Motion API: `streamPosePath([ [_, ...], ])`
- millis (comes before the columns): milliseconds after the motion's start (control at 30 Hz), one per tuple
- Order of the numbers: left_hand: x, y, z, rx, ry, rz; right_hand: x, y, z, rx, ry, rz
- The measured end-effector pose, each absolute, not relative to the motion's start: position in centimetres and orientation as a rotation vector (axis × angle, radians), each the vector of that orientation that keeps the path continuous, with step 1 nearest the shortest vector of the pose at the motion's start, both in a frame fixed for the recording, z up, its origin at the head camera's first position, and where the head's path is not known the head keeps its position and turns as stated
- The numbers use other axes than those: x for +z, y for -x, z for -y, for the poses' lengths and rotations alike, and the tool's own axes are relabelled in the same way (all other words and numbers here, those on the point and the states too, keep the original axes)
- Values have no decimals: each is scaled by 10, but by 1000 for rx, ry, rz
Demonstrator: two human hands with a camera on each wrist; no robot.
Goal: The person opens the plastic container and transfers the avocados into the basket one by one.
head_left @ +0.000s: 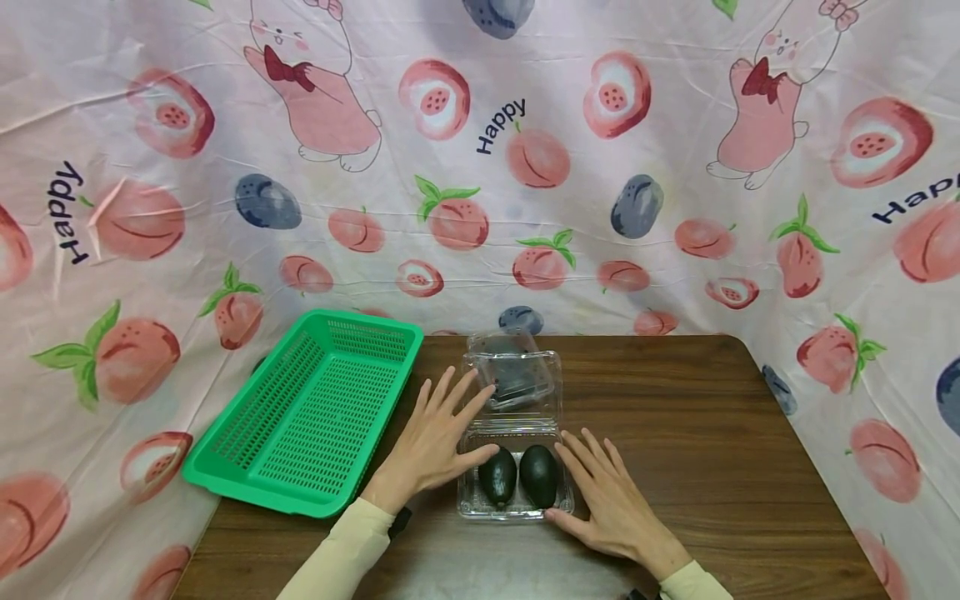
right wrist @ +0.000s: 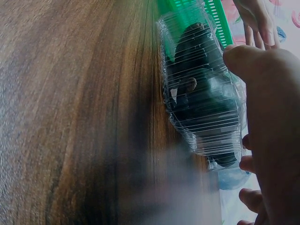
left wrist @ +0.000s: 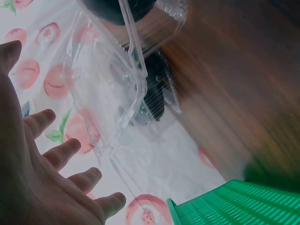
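Note:
Two dark green avocados, the left one (head_left: 497, 477) and the right one (head_left: 538, 477), lie side by side in a clear plastic clamshell box (head_left: 517, 515). Its lid (head_left: 557, 392) is folded back, away from the person. The left hand (head_left: 438, 442) is spread over the box's left side, its thumb overlapping the left avocado in the head view. At the right side, the right hand (head_left: 611, 500) has its fingers extended, with the thumb at the front right corner. Through the ribbed wall in the right wrist view, the avocados (right wrist: 192, 51) show dark.
A green perforated plastic basket (head_left: 375, 442) stands left of the left hand. Behind the lid is another clear container (head_left: 501, 340); a dark shape (left wrist: 154, 86) shows there in the left wrist view. Fruit-patterned cloth (head_left: 480, 183) hangs around the brown wooden table (head_left: 675, 417).

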State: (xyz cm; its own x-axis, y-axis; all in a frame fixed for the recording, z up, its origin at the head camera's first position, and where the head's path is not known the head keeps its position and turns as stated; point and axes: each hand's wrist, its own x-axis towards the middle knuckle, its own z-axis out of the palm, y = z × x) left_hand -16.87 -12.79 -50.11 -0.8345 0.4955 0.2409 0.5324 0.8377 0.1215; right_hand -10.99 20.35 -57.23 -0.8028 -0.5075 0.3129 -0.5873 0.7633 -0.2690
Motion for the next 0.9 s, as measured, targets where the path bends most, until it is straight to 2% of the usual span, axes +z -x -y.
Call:
streamPosePath([
  [900,-528,132,116,-222,945,2799,-573,111,-204,526,-864,2745],
])
